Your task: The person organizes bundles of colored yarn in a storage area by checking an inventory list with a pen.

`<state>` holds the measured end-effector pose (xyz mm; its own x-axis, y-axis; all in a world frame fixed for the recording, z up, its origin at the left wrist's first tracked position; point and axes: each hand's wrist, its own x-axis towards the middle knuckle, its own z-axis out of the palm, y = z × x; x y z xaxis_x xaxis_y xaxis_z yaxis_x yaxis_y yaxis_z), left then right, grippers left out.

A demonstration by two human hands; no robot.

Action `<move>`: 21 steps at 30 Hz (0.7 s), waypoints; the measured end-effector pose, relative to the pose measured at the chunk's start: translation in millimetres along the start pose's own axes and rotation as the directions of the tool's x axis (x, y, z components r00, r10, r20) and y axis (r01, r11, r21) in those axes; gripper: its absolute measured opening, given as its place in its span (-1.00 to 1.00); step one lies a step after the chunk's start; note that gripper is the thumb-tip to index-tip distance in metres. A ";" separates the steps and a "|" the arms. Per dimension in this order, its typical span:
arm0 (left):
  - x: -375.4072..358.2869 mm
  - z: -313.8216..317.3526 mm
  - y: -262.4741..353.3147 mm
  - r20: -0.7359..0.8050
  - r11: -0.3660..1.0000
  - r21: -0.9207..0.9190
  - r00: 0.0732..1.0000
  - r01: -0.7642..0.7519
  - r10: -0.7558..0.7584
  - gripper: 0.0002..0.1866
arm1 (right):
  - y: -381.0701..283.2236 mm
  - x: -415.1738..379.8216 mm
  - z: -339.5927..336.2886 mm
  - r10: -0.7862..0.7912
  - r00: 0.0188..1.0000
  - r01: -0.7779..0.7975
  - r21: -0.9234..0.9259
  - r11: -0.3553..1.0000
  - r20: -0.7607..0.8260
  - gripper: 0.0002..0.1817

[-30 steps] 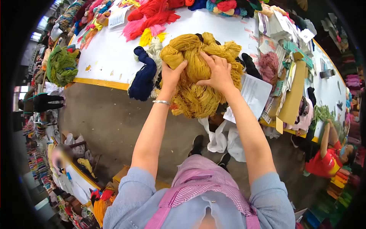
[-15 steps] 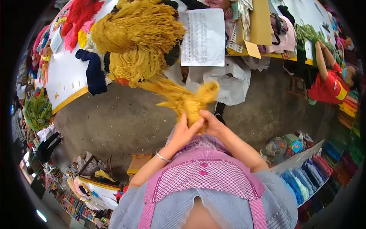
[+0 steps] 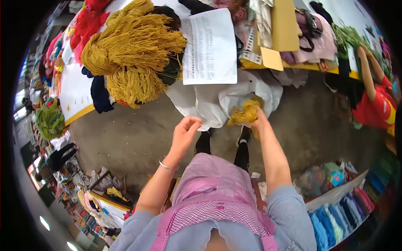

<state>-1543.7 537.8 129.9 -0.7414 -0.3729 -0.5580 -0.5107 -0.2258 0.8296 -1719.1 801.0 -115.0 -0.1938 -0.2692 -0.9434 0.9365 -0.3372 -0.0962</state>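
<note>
My right hand (image 3: 258, 119) is closed around a bundled mustard-yellow yarn skein (image 3: 247, 112), in front of a white plastic bag (image 3: 211, 106) hanging below the table edge. To the left, the fingers of my left hand (image 3: 186, 129) are pinched together on the near edge of that bag, drawing it out toward me. A big heap of mustard yarn skeins (image 3: 132, 46) lies on the table, some strands drooping over its edge. Beside the heap, a printed white sheet (image 3: 209, 48) overhangs the table edge.
A dark navy skein (image 3: 101, 93) hangs off the table at left, near red yarn (image 3: 90, 25). An open cardboard box (image 3: 286, 25) stands right of the sheet. At far right, a person in a red shirt (image 3: 374, 109) handles green yarn (image 3: 349, 37). Folded textiles (image 3: 335, 217) fill a shelf behind.
Both hands were together on the yellow skein. Now they are apart: the right has carried the skein rightward to the bag, while the left has let go and grips the bag's edge.
</note>
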 end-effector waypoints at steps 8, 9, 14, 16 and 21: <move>62.2 -21.2 15.0 -0.187 0.958 0.219 0.956 -0.186 0.228 -0.83 | -86.4 41.6 46.6 -0.709 0.705 0.663 -0.347 0.664 -0.010 -0.23; 75.3 -18.2 23.4 -0.173 0.931 0.284 0.943 -0.230 0.285 -0.83 | -86.3 29.2 60.0 -0.754 0.656 0.682 -0.398 0.614 -0.040 -0.15; 157.9 -16.8 24.0 -0.208 0.890 0.350 0.902 -0.292 0.378 -0.75 | -97.4 49.6 47.7 -0.791 0.575 0.803 -0.326 0.498 0.208 -0.05; 180.6 -16.2 21.9 -0.288 0.858 0.416 0.851 -0.301 0.439 -0.73 | -89.5 70.9 24.4 -0.661 0.722 0.655 -0.512 0.556 0.205 -0.13; 197.6 -11.9 32.1 -0.366 0.823 0.533 0.822 -0.199 0.436 -0.71 | -36.6 62.2 9.7 -0.485 0.845 0.379 -0.893 0.243 0.226 -0.33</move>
<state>-1701.4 446.2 46.5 -0.6726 -0.7347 -0.0883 -0.5043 0.3678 0.7813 -1768.2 787.8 -167.0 -0.6844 -0.2679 -0.6782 0.4154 0.6211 -0.6646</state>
